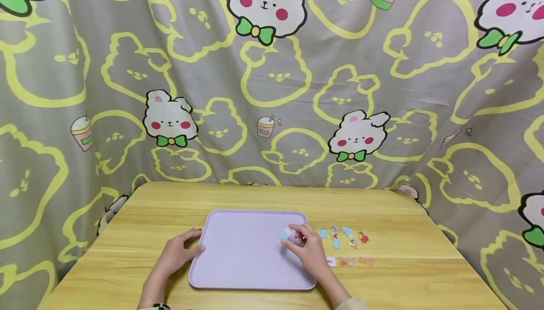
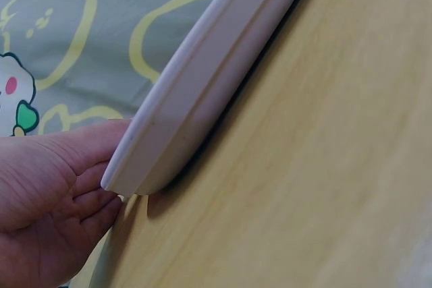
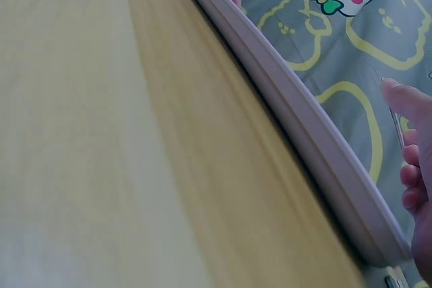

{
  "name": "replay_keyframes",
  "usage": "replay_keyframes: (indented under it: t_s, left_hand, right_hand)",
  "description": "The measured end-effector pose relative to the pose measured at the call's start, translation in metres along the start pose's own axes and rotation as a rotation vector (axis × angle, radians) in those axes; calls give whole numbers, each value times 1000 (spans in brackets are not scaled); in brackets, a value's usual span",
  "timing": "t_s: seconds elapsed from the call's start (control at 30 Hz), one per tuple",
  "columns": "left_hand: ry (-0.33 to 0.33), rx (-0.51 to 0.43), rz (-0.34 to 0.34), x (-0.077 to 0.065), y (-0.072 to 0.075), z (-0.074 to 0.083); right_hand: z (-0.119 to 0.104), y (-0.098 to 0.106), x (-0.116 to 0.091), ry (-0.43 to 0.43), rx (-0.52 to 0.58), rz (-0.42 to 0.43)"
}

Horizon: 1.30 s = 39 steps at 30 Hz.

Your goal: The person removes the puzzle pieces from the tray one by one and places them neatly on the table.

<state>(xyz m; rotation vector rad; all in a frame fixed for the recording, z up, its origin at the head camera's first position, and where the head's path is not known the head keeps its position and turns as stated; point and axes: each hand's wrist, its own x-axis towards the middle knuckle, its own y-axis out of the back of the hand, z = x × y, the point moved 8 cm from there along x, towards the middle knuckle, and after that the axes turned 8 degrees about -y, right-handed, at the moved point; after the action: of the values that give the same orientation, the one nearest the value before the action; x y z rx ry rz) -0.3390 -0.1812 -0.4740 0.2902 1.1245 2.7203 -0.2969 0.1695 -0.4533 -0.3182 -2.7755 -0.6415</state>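
Observation:
A lilac rectangular tray (image 1: pixel 242 253) lies on the wooden table. At its left edge is my left hand (image 1: pixel 176 252), holding the rim, the thumb over the edge and the fingers along the outer side. Over the tray's right part my right hand (image 1: pixel 309 247) pinches a small light blue and white puzzle piece (image 1: pixel 284 233) between thumb and fingers. In the right wrist view a thin edge of that piece shows at the fingertips of the right hand (image 3: pixel 420 146). The left wrist view shows the left hand (image 2: pixel 54 193) at the tray's corner.
Right of the tray lie several loose puzzle pieces: blue ones (image 1: pixel 322 233), a red one (image 1: pixel 363 237), and a row with orange ones (image 1: pixel 347 262). A patterned grey curtain (image 1: pixel 293 88) hangs around the table (image 1: pixel 408 239) at the back and sides.

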Motion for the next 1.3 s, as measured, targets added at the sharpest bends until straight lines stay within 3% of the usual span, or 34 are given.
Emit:
replay_keyframes:
  t_s: [0.63,1.3]
  left_hand:
    - [-28,19,1,0,1,3]
    - [-24,31,-5,1,0,2]
  right_hand:
    - [18,30,-3,-56,-19,59]
    - [30,69,-12,-59,-48,163]
